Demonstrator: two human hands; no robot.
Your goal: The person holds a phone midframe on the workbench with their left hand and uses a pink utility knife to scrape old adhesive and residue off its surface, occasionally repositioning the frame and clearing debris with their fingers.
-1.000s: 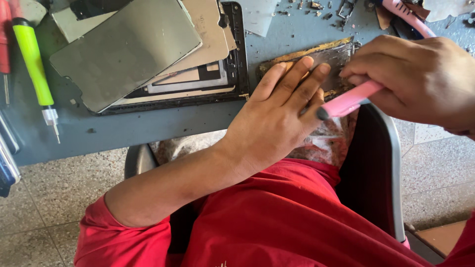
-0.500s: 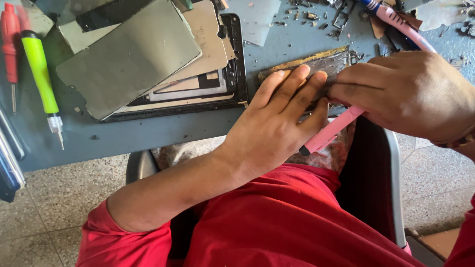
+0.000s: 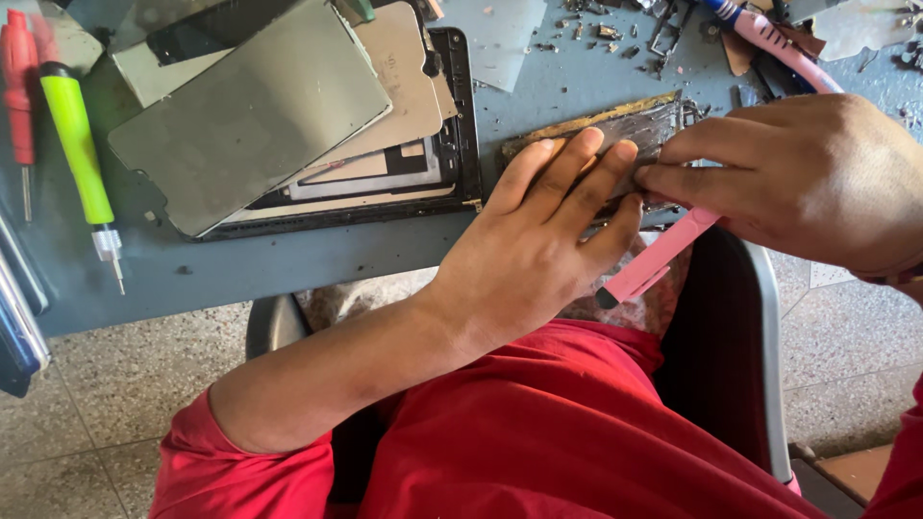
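My left hand (image 3: 538, 250) lies flat with its fingers spread on a dark, worn rectangular part (image 3: 615, 125) at the front edge of the blue-grey table (image 3: 317, 259), pressing it down. My right hand (image 3: 808, 178) grips a pink utility knife (image 3: 654, 259). The knife's handle points down and left off the table edge. Its blade end is hidden under my fingers, against the dark part's near edge.
A stack of phone panels and a black frame (image 3: 288, 125) lies left of my hands. A green-handled screwdriver (image 3: 82, 163) and a red one (image 3: 19, 96) lie at the far left. Small screws and scraps (image 3: 615, 34) and a pink tool (image 3: 779, 43) lie at the back. A chair (image 3: 740, 356) stands below the table.
The view has shifted slightly. My right hand has drawn the knife along the part's near edge, and the pink handle now tilts more steeply downward. My left hand stays pressed on the part.
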